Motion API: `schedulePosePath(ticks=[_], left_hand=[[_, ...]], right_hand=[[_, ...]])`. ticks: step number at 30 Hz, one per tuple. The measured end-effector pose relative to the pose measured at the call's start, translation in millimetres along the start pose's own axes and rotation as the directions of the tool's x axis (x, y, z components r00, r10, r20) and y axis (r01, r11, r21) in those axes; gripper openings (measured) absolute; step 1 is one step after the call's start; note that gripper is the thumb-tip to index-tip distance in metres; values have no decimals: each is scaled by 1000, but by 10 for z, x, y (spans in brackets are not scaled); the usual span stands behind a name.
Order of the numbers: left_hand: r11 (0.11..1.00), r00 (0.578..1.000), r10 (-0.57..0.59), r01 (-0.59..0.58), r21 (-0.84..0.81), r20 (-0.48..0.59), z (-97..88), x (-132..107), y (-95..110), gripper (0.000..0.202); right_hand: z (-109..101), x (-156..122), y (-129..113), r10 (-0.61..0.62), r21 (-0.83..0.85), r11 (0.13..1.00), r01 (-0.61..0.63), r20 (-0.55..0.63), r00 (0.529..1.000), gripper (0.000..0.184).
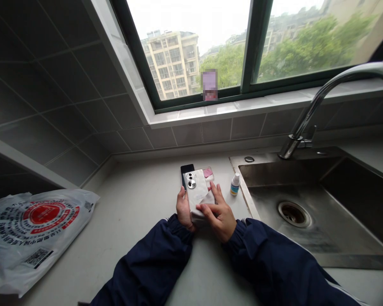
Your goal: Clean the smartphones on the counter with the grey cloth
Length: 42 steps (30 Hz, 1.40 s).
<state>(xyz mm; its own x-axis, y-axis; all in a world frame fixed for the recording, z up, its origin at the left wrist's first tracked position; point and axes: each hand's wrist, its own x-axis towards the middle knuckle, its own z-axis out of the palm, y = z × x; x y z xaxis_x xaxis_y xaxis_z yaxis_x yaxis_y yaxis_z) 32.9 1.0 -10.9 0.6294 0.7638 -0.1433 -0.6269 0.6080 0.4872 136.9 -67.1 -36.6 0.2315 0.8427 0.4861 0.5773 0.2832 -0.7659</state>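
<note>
A white phone (196, 187) is held back side up, its round camera lenses at the upper left corner. My left hand (184, 208) grips it along the left edge. Pinched in my right hand (221, 214) is a pale wiping cloth (207, 202), which lies against the lower part of the phone's back. Behind the white phone a dark phone (187, 170) rests on the counter, partly covered from view. Beside it lies a clear phone case (211, 175) with a pink piece on it. A small spray bottle (235, 184) with a white cap stands upright right of my right hand.
A steel sink (250, 204) with a curved tap (306, 112) is on the right. At the left a white plastic bag (47, 238) with red and black print lies on the white counter (137, 191). A window (194, 51) and tiled walls rise behind.
</note>
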Motion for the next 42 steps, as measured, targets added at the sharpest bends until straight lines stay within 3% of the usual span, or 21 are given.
schedulePosePath(ticks=[8, 12, 18, 24, 28, 32, 38, 42], left_hand=[[999, 998, 49, -49, 14, -32, 72, -31, -38, 75], [997, 995, 74, -71, 39, -70, 39, -27, -74, 72], [999, 996, 46, -44, 28, -73, 9, -9, -79, 73], [998, 994, 63, -64, -7, -91, -3, 27, -4, 70], [999, 999, 30, -30, -15, -27, -21, 27, 61, 72], [1000, 999, 0, 0, -10, -35, -31, 27, 77, 76], [1000, 999, -28, 28, -2, 34, -50, 56, 1, 72], [999, 998, -44, 45, -15, 53, -13, 49, -47, 69]], right_hand=[[43, 37, 69, 146, 170, 974, -149, 28, 989, 29], [55, 60, 67, 137, 289, 948, -137, 19, 990, 32], [69, 55, 78, 129, 273, 954, -123, -4, 992, 32], [56, 28, 93, -24, 43, 999, 25, -16, 1000, 23], [27, 29, 98, -123, -60, 990, 124, 24, 992, 30], [-5, 44, 138, -184, -164, 969, 185, 18, 983, 34], [-60, 68, 191, -200, -324, 927, 189, -1, 980, 41], [-63, 52, 195, -184, -390, 899, 197, 70, 980, 53]])
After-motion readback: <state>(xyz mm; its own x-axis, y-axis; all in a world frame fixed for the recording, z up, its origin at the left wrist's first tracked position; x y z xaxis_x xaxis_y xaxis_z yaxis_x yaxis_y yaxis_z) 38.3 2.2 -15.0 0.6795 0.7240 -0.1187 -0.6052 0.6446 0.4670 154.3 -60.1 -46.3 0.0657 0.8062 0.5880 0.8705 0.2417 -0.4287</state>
